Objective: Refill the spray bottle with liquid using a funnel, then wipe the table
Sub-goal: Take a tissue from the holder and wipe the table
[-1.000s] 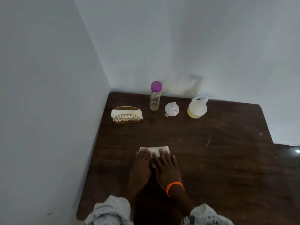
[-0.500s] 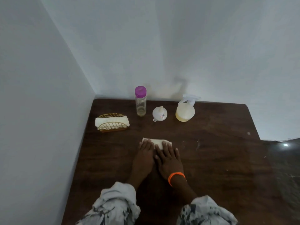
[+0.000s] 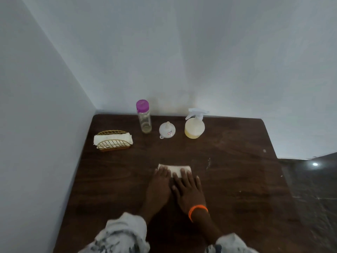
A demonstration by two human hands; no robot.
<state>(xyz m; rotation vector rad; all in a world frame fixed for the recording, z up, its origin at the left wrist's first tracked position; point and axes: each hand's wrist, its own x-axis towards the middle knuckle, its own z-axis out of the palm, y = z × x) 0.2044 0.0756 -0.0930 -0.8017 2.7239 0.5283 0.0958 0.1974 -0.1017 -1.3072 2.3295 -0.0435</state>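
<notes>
White, limp tissue [image 3: 174,169] lies mid-worktop [image 3: 237,189] under the left hand [image 3: 160,181] and right hand [image 3: 187,189], both flat and open. Light, tearable: press with palms. Bottle [image 3: 194,127] stands behind.

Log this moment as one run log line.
stage: wiping | both hands flat on tissue | spray bottle capped, holds yellow liquid | funnel on table

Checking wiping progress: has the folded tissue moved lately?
Cannot tell. The tissue sits under both hands, in line below the funnel throughout; the camera itself shifted.
</notes>
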